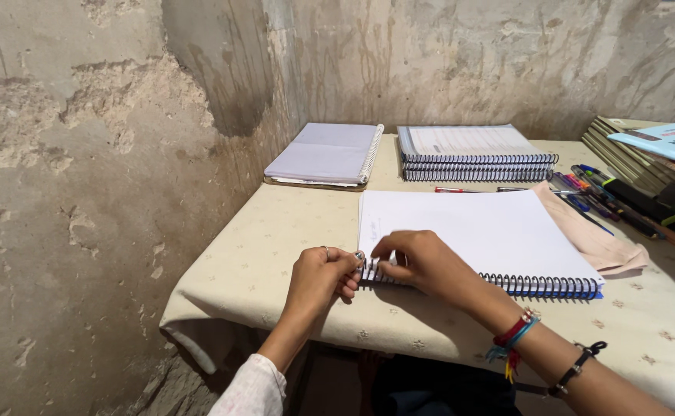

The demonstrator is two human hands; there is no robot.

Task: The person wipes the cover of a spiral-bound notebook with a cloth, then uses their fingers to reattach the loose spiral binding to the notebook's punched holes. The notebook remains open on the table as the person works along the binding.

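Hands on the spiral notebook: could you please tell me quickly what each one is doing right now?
Left hand: fingers pinched on the spiral binding at the white notebook corner.
Right hand: fingers curled, resting on the same corner; grip cannot be told.

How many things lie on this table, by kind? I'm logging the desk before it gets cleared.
Spiral notebook under the hands: 1
Open notebook: 1
Stack of spiral notebooks: 1
Pile of books: 1
Heap of pens: 1, pens too jumbled to count
Beige cloth: 1
Total: 6
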